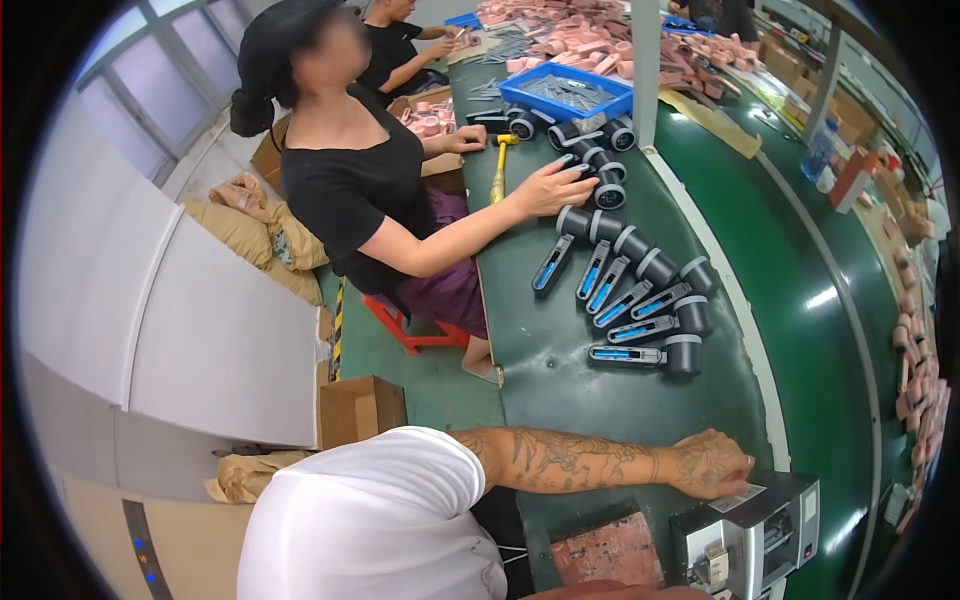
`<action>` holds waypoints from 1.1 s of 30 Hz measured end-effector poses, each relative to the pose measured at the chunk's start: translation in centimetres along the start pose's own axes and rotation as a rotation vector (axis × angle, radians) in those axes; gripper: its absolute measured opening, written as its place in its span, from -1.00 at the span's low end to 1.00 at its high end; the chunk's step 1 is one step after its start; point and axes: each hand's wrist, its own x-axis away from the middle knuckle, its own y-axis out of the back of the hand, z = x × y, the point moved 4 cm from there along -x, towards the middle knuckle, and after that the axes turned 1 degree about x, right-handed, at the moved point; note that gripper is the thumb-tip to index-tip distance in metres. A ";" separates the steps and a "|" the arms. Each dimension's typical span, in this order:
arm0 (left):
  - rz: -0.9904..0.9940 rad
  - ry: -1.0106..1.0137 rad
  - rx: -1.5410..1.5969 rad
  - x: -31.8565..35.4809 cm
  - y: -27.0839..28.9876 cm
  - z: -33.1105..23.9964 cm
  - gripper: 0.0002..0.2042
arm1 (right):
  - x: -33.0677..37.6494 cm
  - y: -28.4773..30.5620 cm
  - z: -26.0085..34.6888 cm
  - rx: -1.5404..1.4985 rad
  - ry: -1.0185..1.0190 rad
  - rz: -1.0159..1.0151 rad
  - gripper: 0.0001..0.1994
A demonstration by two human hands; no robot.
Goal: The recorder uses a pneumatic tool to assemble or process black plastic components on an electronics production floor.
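My left hand (712, 464), at the end of a tattooed forearm, lies curled at the near edge of a grey and black bench machine (745, 535). Its fingers are bent inward, and what they hold, if anything, is hidden. Only a strip of skin shows at the bottom edge, probably my right arm; the right hand is out of the picture. Beyond my left forearm, several black hair-dryer-shaped bodies (684, 355) lie fanned in a row, their open handles showing blue parts inside. A worn reddish plate (612, 552) lies beside the machine.
Across the bench a seated co-worker (345, 170) touches more black bodies (608, 190). A yellow hammer (499, 170) lies near them. A blue tray (568, 95) of grey parts and heaped pink housings (580, 40) stand farther back. A pale rail (715, 240) borders the green conveyor (770, 230).
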 end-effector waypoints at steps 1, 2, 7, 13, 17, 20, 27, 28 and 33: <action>-0.024 -0.044 -0.025 0.0 -0.1 0.0 -0.79 | 0.1 0.2 -0.8 0.011 -0.040 -0.012 -0.43; -0.048 -0.087 -0.050 0.1 -0.1 0.0 -0.79 | 0.2 0.5 -1.5 0.023 -0.079 -0.024 -0.43; -0.061 -0.087 -0.081 0.2 -0.1 0.6 -0.79 | -0.1 -0.3 0.3 0.006 -0.043 0.033 -0.43; -0.027 -0.073 -0.045 -0.3 -0.5 0.3 -0.77 | -1.1 -0.6 0.5 -0.053 -0.025 0.065 -0.44; -0.067 -0.084 -0.067 0.2 -0.1 0.7 -0.78 | -1.5 -1.6 1.4 -0.151 -0.041 0.121 -0.45; -0.044 -0.076 -0.053 -0.1 -0.4 0.5 -0.78 | 0.1 0.1 -0.5 -0.028 -0.046 0.005 -0.44; 0.021 0.000 -0.029 0.0 -0.2 0.5 -0.79 | 0.4 0.1 -0.3 -0.018 -0.021 0.013 -0.40; -0.012 -0.042 -0.048 0.1 -0.3 0.5 -0.80 | -0.7 -1.0 2.1 -0.053 -0.047 0.036 -0.37; -0.100 -0.178 -0.092 -0.4 -1.5 1.2 -0.80 | -0.8 -0.3 2.7 0.085 -0.198 0.135 -0.40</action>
